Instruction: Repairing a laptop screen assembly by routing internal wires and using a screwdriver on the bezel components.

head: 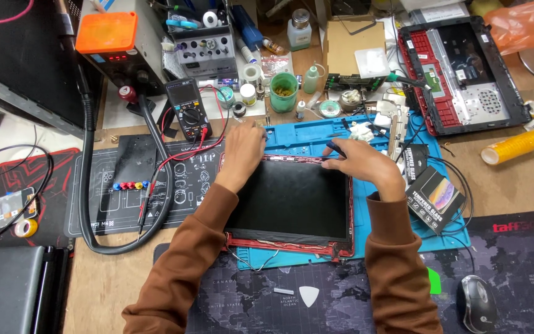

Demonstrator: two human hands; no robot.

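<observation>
Left hand point(242, 151) curled over far-left corner of laptop screen panel point(292, 201), fingers hidden; grip unclear. Panel lies flat in its red lid on blue repair mat point(366, 210). Thin glass, likely brittle, light: lift by edges. Right hand point(363, 162) pinches a dark slim tool point(335, 148) at top edge.

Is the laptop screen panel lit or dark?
Dark: the panel shows a plain black face with no image, lying flat on the blue mat between both hands.
</observation>
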